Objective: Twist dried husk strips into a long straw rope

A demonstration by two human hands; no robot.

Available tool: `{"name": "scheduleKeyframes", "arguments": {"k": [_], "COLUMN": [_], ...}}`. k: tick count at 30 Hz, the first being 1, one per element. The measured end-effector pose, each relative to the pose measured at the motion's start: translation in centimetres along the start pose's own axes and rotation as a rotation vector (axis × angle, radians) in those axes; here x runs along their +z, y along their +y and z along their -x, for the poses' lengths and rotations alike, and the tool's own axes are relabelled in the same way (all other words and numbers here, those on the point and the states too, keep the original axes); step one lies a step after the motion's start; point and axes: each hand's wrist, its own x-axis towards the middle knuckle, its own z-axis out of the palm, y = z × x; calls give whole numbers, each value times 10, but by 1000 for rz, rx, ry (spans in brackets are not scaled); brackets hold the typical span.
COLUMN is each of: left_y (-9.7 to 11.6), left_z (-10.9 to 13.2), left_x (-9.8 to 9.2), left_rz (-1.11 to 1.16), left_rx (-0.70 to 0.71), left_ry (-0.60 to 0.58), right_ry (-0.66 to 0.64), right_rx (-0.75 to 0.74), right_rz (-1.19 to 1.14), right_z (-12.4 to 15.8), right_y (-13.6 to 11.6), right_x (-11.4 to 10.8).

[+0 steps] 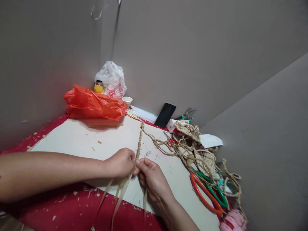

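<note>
A straw braid [139, 143] runs up the white board [79, 138] from between my two hands to a knotted end. My left hand [122, 163] is closed on the braid's lower end, its fingertips mostly hidden. From the other side, my right hand [151, 176] pinches the same spot with thumb and fingers, touching the left. Loose pale strands [123, 192] hang below the hands over the board's edge. A thin twisted straw cord [156, 141] leads from the knotted end to a tangled heap of straw rope [204, 160] on the right.
Orange-handled scissors [204, 195] and a green handle lie beside the rope. Further back are a black phone [165, 115], green-handled pliers [187, 115], a red plastic bag [96, 106], a yellow jar [98, 86], a white bag [112, 77] and a small cup [127, 100]. Grey walls enclose the table.
</note>
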Motion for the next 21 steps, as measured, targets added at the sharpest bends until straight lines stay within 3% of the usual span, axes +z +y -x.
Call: {"name": "scheduleKeyframes", "arguments": {"k": [3, 10, 21], "left_y": [4, 11, 32], "left_z": [6, 15, 18], "left_x": [4, 9, 16], "left_rz": [-39, -391, -540], "left_rx": [-10, 54, -53], "left_ry": [48, 187, 134], "right_ry": [41, 57, 43], "right_rx": [4, -23, -4], "right_rz": [-56, -114, -134], "right_z": [4, 7, 9], "right_y": [-2, -2, -5], "right_x": [5, 7, 6]}}
